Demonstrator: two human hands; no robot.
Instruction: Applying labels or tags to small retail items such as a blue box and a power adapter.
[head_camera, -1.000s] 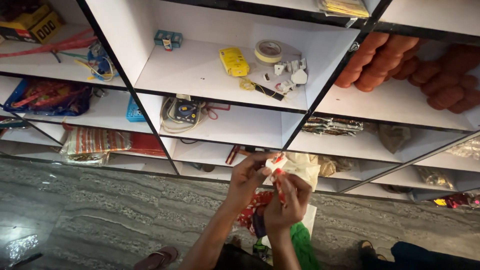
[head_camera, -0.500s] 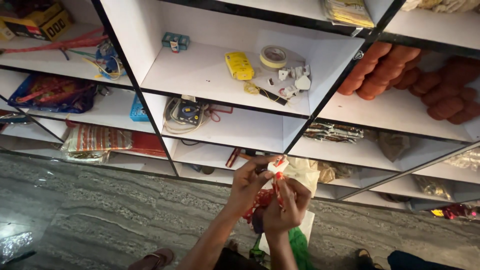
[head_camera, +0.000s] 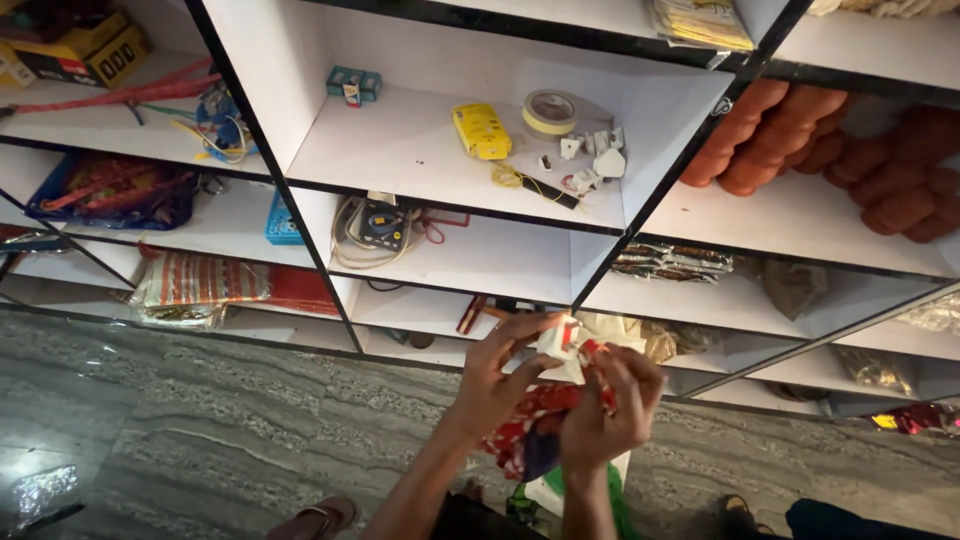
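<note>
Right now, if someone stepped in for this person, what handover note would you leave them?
Left hand: fingers pinch a small white part with a red bit on it.
Right hand: closed on the same part from the other side, a red patterned cloth bunched beneath both hands.
Both hands are held up in front of the white shelves. On the shelf above lie a yellow box, a tape roll and loose white pieces.
Done: the part is in hand, off the shelf.
Left: whatever is being worked on the part looks unfinished; it is too small to tell more.
</note>
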